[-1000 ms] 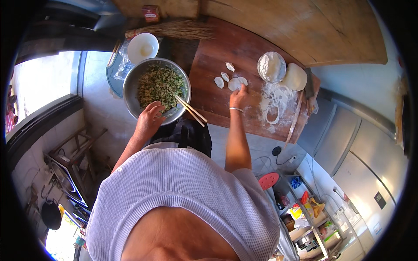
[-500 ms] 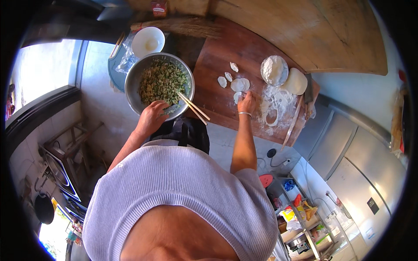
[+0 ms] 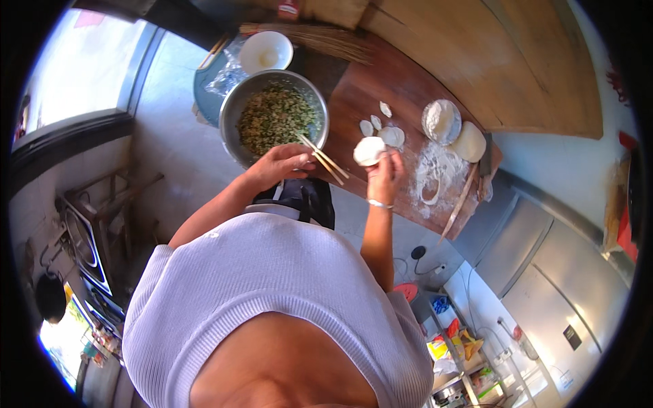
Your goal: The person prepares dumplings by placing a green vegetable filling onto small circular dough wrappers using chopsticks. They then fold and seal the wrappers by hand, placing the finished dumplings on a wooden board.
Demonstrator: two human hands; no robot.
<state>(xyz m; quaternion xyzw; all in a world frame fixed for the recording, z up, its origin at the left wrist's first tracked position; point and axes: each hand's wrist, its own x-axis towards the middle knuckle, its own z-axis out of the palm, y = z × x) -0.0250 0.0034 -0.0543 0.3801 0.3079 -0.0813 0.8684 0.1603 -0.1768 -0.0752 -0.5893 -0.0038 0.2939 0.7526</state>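
Observation:
Between the thumb and fingers of my right hand (image 3: 386,171) is a round white dumpling wrapper (image 3: 369,151), lifted over the near edge of the wooden board (image 3: 348,98). My left hand (image 3: 284,163) is at the near rim of a large steel bowl (image 3: 227,129), fingers loosely apart, with nothing seen in it. Chopped green and brown filling (image 3: 275,119) lies in that bowl. A pair of chopsticks (image 3: 325,161) leans over its rim, close beside my left fingertips. Several more wrappers (image 3: 390,137) lie on the board beyond my right hand.
On the board's right side are a bowl of flour (image 3: 441,121), a lump of dough (image 3: 469,143), scattered flour (image 3: 434,173), a thin rolling pin (image 3: 457,204) and a dark flat blade (image 3: 486,160). Behind the steel bowl stands a white bowl (image 3: 266,53), with a straw broom (image 3: 320,39) beyond.
My right hand has picked up a wrapper from the board and brought it left and nearer the steel bowl. My left hand has shifted right, toward the chopsticks. The whole view has tilted slightly.

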